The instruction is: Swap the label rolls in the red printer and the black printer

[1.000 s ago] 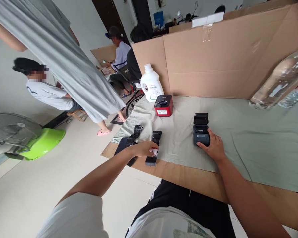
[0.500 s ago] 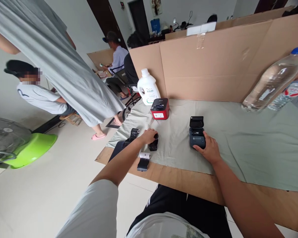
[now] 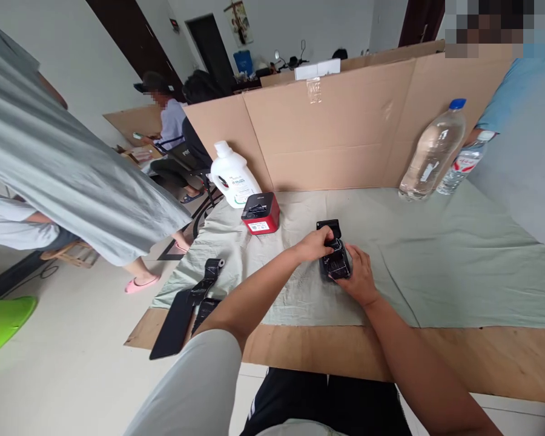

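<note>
A small dark portable printer (image 3: pixel 323 270) sits on the cloth with its lid (image 3: pixel 330 228) raised. My right hand (image 3: pixel 361 277) is closed around its right side and near edge. My left hand (image 3: pixel 315 244) pinches a glossy black paper roll (image 3: pixel 336 261) at the printer's opening; the loose black strip lies over the printer's front and covers much of it. I cannot tell how deep the roll sits. Off to the left lies another black roll (image 3: pixel 212 269) with a white core, its strip unrolled. A further black strip (image 3: pixel 205 313) is partly hidden by my left forearm.
A flat black slab (image 3: pixel 172 327) lies at the left table edge. Farther back stand a red-and-black box-shaped device (image 3: pixel 261 215), a white jug (image 3: pixel 235 175) and two clear bottles (image 3: pixel 433 151) before a cardboard wall (image 3: pixel 327 139). A person in grey (image 3: pixel 68 163) stands at left.
My left hand has carried the black roll rightward from the cloth to the open printer. My right hand stays on the printer. The whole view has shifted to the right.
</note>
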`<state>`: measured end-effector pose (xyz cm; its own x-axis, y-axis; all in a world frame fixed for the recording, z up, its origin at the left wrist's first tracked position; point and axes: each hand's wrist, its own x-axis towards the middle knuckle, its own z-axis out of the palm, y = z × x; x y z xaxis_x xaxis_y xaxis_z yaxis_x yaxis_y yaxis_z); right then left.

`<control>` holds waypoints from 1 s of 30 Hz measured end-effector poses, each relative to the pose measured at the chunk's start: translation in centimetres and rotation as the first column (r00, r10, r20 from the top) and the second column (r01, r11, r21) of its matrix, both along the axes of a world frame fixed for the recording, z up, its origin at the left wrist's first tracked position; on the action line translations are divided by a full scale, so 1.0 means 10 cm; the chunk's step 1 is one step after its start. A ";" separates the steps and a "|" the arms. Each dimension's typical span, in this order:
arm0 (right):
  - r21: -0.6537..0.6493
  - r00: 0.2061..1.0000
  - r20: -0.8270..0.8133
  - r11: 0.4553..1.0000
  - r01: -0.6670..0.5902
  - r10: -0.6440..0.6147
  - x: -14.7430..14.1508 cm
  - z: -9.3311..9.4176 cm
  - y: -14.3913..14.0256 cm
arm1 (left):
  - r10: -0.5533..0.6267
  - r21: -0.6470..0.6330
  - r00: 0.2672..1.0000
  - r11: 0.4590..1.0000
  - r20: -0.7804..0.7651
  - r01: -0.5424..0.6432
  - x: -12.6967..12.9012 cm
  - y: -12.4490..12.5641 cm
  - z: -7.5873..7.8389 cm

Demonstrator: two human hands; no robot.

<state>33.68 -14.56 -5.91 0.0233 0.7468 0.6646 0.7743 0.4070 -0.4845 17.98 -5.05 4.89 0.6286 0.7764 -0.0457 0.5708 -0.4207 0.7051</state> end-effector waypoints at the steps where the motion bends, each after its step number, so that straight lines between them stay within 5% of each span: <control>1: 0.005 1.000 -0.006 1.000 0.003 -0.003 0.02 0.02 -0.01 | 0.039 0.072 0.995 0.997 -0.096 -0.032 0.09 0.02 -0.03; 5: -0.007 1.000 -0.024 1.000 -0.009 0.009 0.05 0.05 -0.01 | 0.127 0.198 0.927 0.978 -0.353 -0.059 0.26 0.02 -0.13; 9: -0.012 0.999 -0.031 1.000 -0.025 0.025 0.04 0.05 0.00 | 0.165 0.245 0.907 0.967 -0.388 -0.071 0.27 -0.01 -0.25; 16: -0.061 0.997 -0.077 0.998 0.015 -0.020 0.03 -0.01 0.01 | 0.170 0.339 0.976 0.934 -0.136 -0.115 0.19 -0.01 -0.47; 18: -0.095 0.994 -0.108 0.995 0.013 -0.023 0.03 -0.05 0.02 | 0.241 0.339 0.970 0.911 0.029 -0.236 0.12 -0.02 -0.57; 20: -0.147 0.989 -0.144 0.989 0.013 -0.034 0.02 -0.08 0.03 | 0.408 0.246 0.890 0.859 0.203 -0.450 0.06 -0.02 -0.72; 22: -0.197 0.985 -0.170 0.980 0.001 -0.035 0.01 -0.11 0.04 | 0.538 0.024 0.774 0.816 0.334 -0.577 0.03 -0.04 -0.88; 25: -0.243 0.985 -0.170 0.970 -0.028 -0.015 -0.01 -0.13 0.03 | 0.523 -0.262 0.668 0.850 0.530 -0.457 0.05 -0.11 -1.11; 27: -0.257 0.988 -0.152 0.966 -0.016 -0.024 -0.02 -0.11 0.01 | 0.467 -0.300 0.612 0.883 0.638 -0.361 0.09 -0.17 -1.22; 30: -0.274 0.992 -0.109 0.961 0.034 -0.066 -0.03 -0.06 -0.04 | 0.467 -0.298 0.580 0.882 0.668 -0.366 0.13 -0.24 -1.29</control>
<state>33.38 -14.99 -6.48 0.1305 0.8943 0.4279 0.7222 0.2100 -0.6591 19.33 -7.43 -8.05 0.1139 0.9810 0.1568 -0.0281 -0.1546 0.9876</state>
